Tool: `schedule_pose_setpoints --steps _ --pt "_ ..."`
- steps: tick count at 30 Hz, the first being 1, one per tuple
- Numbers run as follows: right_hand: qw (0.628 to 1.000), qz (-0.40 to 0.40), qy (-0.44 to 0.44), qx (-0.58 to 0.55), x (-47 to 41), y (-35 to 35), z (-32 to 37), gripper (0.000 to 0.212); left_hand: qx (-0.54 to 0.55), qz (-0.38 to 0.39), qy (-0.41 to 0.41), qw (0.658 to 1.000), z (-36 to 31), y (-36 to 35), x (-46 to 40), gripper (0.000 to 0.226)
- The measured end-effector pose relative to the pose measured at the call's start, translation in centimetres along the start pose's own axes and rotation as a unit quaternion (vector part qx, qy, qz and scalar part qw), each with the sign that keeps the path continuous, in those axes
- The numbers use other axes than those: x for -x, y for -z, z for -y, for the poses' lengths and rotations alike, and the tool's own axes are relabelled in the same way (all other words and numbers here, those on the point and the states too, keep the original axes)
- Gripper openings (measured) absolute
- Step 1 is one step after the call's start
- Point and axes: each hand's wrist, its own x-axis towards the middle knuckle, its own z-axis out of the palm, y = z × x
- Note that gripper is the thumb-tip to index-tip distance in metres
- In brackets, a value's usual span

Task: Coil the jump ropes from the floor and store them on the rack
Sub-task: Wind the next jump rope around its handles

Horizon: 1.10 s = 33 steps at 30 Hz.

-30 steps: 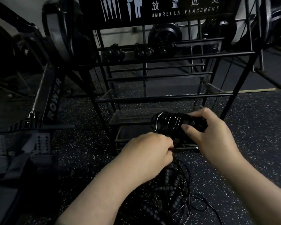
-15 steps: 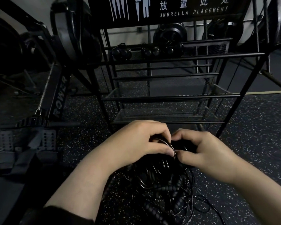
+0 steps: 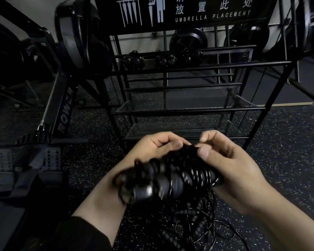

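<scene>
- We hold a coiled jump rope point(image 3: 172, 178) in front of us, above the speckled floor point(image 3: 288, 160), with both hands on it.
- Our left hand point(image 3: 152, 151) is curled around the far left side of the bundle, fingers closed on it, thumb pressing near the top.
- Our right hand point(image 3: 230, 163) grips the right end, thumb on the top of the coil, fingers wrapped underneath; index finger bent up and loose.
- Bundle is black handles with thin cord wound tightly round them; near end blurred.
- More jump ropes point(image 3: 188, 227) lie tangled on the floor right below the bundle, cords looping out to the right.
- Black metal rack point(image 3: 188, 111) stands just beyond our hands; sign on top reads "UMBRELLA PLACEMENT".
- Coiled ropes point(image 3: 149, 60) already sit on an upper shelf of the rack.
- Rowing machine point(image 3: 62, 109) stands left of the rack.
</scene>
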Motion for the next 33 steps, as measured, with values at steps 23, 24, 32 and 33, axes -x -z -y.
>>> schedule_pose_setpoints --steps 23,24,32,33 --pt "0.95 -0.258 -0.063 -0.165 -0.5 -0.3 -0.1 0.029 -0.085 -0.19 -0.007 0.978 -1.0 -9.6 1.2 0.039" --pt "0.956 -0.259 -0.054 -0.126 -0.4 -0.3 -0.1 0.026 -0.087 -0.179 0.0 0.98 -1.0 -9.5 1.2 0.049" --pt "0.931 -0.256 0.035 0.259 -0.5 -0.6 0.3 0.033 -0.149 -0.197 0.029 0.969 -1.5 -8.6 1.0 0.022" --pt "0.931 -0.236 0.036 0.278 -0.5 -0.4 0.4 0.036 -0.18 -0.193 0.026 0.964 -1.6 -8.3 1.0 0.022"
